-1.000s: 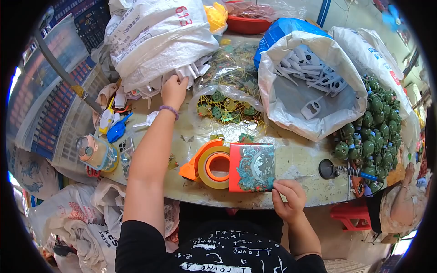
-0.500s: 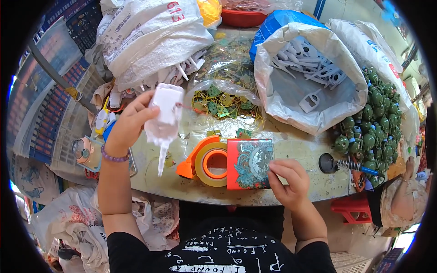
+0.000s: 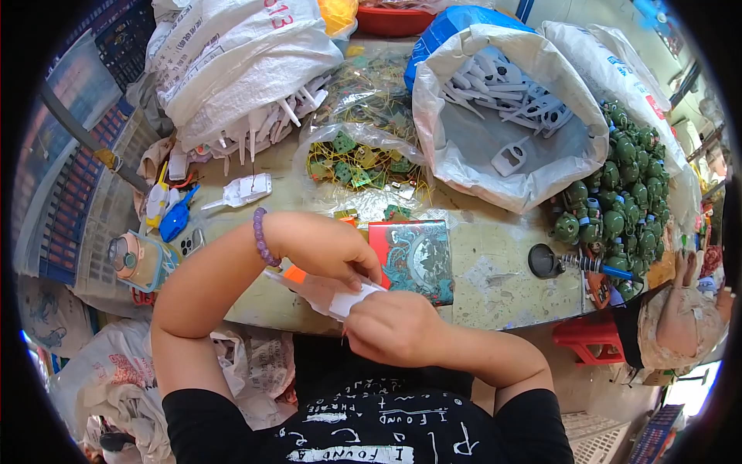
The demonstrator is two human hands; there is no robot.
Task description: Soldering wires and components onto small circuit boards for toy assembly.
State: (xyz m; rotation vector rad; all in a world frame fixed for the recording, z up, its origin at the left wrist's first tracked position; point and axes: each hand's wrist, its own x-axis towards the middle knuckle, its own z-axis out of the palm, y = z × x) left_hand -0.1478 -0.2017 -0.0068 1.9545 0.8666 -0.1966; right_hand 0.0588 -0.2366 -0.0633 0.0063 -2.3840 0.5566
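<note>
Close to the table's front edge, my left hand (image 3: pixel 328 246) reaches across and grips a white plastic shell (image 3: pixel 318 294) with a long narrow tip pointing left. On the same shell, my right hand (image 3: pixel 398 329) is closed at its right end, fingers bent over it; the fingertips are partly hidden. Just beyond lies a red and teal patterned box (image 3: pixel 413 259). An orange tape dispenser (image 3: pixel 295 274) is almost wholly covered by my left arm and the shell. A similar white shell (image 3: pixel 246 190) rests on the table past my left forearm.
A clear bag (image 3: pixel 363 158) of green circuit boards with yellow wires lies at the back. White shell parts fill an open sack (image 3: pixel 506 155). Several dark green round parts (image 3: pixel 618 201) are piled right, near a soldering iron stand (image 3: pixel 547 261). A cup (image 3: pixel 137 255) stands left.
My left hand has brought the white shell down toward me and turned it sideways. The right hand has left the box and come left onto the shell. The view has shifted slightly.
</note>
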